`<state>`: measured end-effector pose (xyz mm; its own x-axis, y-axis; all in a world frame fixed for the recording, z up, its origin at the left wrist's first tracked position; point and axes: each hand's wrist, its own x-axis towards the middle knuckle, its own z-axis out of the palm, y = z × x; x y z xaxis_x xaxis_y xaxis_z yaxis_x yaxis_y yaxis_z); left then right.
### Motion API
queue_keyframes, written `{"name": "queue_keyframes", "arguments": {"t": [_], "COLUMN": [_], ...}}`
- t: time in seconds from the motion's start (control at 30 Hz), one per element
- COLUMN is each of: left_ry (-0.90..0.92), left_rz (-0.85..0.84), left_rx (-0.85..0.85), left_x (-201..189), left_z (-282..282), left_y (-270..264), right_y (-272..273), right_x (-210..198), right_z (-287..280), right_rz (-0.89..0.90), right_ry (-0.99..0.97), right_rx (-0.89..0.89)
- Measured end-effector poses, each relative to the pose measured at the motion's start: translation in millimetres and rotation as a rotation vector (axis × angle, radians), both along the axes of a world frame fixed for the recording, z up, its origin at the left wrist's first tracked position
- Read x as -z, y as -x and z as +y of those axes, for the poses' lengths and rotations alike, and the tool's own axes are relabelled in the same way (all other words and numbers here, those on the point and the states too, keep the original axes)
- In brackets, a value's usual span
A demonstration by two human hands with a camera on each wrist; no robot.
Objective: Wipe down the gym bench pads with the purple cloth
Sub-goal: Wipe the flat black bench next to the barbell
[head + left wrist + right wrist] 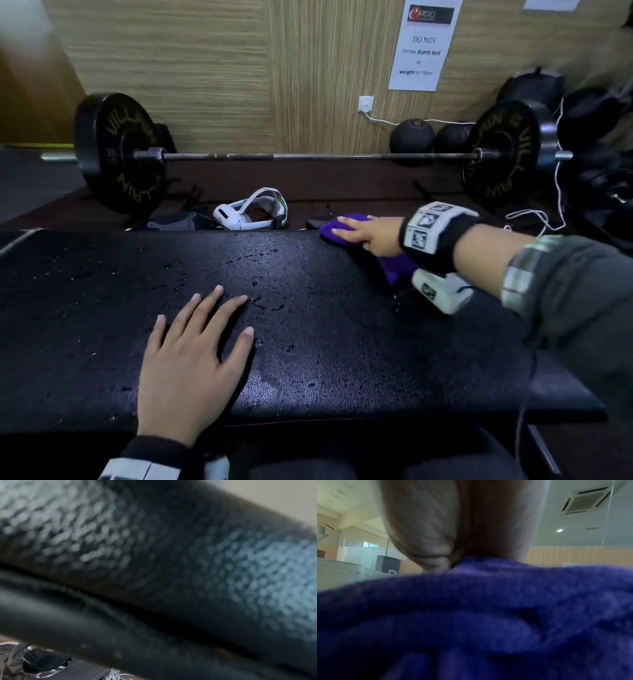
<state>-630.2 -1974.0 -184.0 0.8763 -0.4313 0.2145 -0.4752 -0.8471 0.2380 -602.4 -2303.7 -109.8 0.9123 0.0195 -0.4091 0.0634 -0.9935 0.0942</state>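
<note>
Count: 1 bench pad (308,325), 1 purple cloth (346,228), 2 hands on it, left hand (191,359) and right hand (371,236). 1 barbell (308,157) carrying 2 bumper plates in clear view, left plate (116,152) and right plate (503,154). 1 white headset (251,213), 1 wall notice (423,44), 2 dark medicine balls (412,137).

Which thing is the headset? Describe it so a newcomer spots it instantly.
Start at the barbell lying along the wood wall. On the floor between it and the far edge of the black bench pad lies the headset. It is the only white, looped-strap thing there, left of the purple cloth.
</note>
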Motion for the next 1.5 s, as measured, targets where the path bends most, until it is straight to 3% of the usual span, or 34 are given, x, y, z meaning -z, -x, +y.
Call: {"name": "queue_keyframes", "arguments": {"t": [0.1,0.23,0.33,0.43,0.53,0.63,0.7,0.77,0.9,1.03,1.2,1.37,1.5], "left_ry": [0.008,0.014,0.017,0.014,0.024,0.035,0.037,0.034,0.023,0.022,0.017,0.028,0.015], "left_rz": [-0.008,-0.017,-0.013,-0.006,-0.005,-0.008,-0.015,-0.024,-0.035,-0.038,-0.028,-0.025,-0.027], "left_rx": [-0.001,0.0,-0.003,-0.002,0.001,0.004,0.007,0.009,0.004,0.008,0.01,0.016,0.017], "left_x": [0,0,1,1,1,2,2,3,4,4,3,3,2], "left_z": [1,1,1,0,1,2,3,3,2,1,2,3,2], "left_y": [1,2,1,0,0,-1,0,0,0,1,1,0,-1], "right_y": [3,50,80,70,47,59,91,130,161,114,65,128,172], "right_x": [6,9,3,-2,4,20,28,28,13,7,23,33,14], "right_z": [28,29,13,18,43,68,77,70,23,2,47,71,28], "right_rz": [0.004,0.017,0.023,0.019,0.043,0.035,-0.012,0.02,0.069,-0.008,0.002,-0.031,0.08], "right_ry": [-0.038,-0.229,-0.324,-0.206,-0.134,-0.211,-0.275,-0.401,-0.589,-0.395,-0.245,-0.371,-0.572], "right_rx": [-0.121,-0.263,-0.145,-0.05,-0.092,-0.295,-0.503,-0.593,-0.398,-0.261,-0.277,-0.581,-0.41]}}
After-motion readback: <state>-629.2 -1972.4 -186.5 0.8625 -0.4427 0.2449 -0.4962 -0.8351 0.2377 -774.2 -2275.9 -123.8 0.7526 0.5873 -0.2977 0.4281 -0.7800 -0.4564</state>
